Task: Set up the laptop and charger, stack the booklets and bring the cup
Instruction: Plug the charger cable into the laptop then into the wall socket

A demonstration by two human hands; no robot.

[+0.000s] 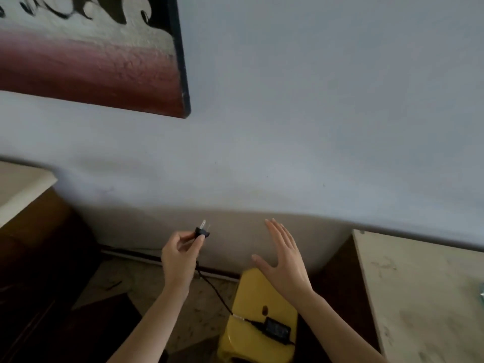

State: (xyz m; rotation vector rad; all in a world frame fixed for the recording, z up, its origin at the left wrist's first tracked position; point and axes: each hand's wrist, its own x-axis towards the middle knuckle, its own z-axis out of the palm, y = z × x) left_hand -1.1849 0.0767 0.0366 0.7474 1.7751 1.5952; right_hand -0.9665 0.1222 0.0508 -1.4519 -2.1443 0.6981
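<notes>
My left hand (178,254) pinches a black charger plug (202,231) whose two metal prongs point up toward the wall. A black cable (214,290) runs from the plug down to the black power brick (277,330), which lies on a yellow stool (251,305). My right hand (284,260) hovers flat above the stool with its fingers spread and nothing in it. No laptop, booklets or cup are in view.
A pale wall (301,127) fills most of the view, with a framed picture (91,56) at the upper left. A light marble tabletop (424,297) stands at the right and another pale top (18,184) at the left. Speckled floor (123,279) lies below.
</notes>
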